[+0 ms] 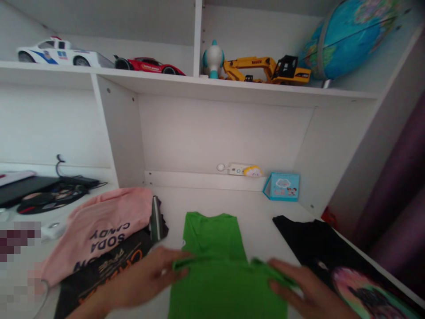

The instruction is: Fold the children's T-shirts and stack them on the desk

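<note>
Our left hand [146,279] grips a fold of the green shirt [215,248]. Our right hand [308,292] lies open and flat on it, a black shirt [308,239] just beside.

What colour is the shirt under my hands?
The shirt is plain bright green, seen in the head view.

One head-worn view, close above left hand [142,279] and right hand [305,292], facing forward-down; shelf [232,91] lies beyond the hands.

The shirt [215,248] lies on the desk [259,206], clothes pile [99,230] left, tee [308,239] right.
</note>
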Motion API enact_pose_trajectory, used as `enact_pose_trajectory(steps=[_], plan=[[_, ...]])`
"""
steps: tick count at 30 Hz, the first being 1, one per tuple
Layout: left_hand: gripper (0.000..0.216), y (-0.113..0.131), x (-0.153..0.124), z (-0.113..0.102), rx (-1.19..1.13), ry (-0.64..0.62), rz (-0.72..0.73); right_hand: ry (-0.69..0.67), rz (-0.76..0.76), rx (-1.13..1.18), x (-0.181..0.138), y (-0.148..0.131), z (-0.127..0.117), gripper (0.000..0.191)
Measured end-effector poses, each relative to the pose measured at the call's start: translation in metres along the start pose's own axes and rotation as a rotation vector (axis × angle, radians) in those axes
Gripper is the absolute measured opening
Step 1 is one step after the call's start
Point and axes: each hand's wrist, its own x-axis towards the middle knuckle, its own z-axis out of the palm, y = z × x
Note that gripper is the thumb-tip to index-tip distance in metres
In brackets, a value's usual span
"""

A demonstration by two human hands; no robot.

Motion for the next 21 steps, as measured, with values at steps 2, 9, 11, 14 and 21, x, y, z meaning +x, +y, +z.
enact_pose_trajectory(steps=[2, 9, 11, 14, 21], plan=[[0.029, -0.006, 0.052, -0.016, -0.164, -0.034, -0.035, -0.048, 0.073, 0.262, 0.061, 0.015, 0.004, 0.029], [0.026, -0.086, 0.139, 0.005, -0.324, 0.115, -0.32, -0.104, 0.24, 0.504, 0.162, 0.065, 0.078, 0.016], [0.025, -0.097, 0.137, 0.014, -0.289, 0.156, -0.309, -0.089, 0.236, 0.505, 0.16, 0.073, 0.092, 0.016], [0.023, -0.102, 0.135, 0.017, -0.198, 0.217, -0.314, -0.066, 0.235, 0.495, 0.156, 0.079, 0.098, 0.024], [0.009, -0.108, 0.147, 0.006, 0.128, 0.353, -0.331, 0.067, 0.395, 0.2, 0.165, 0.09, 0.1, 0.019]])
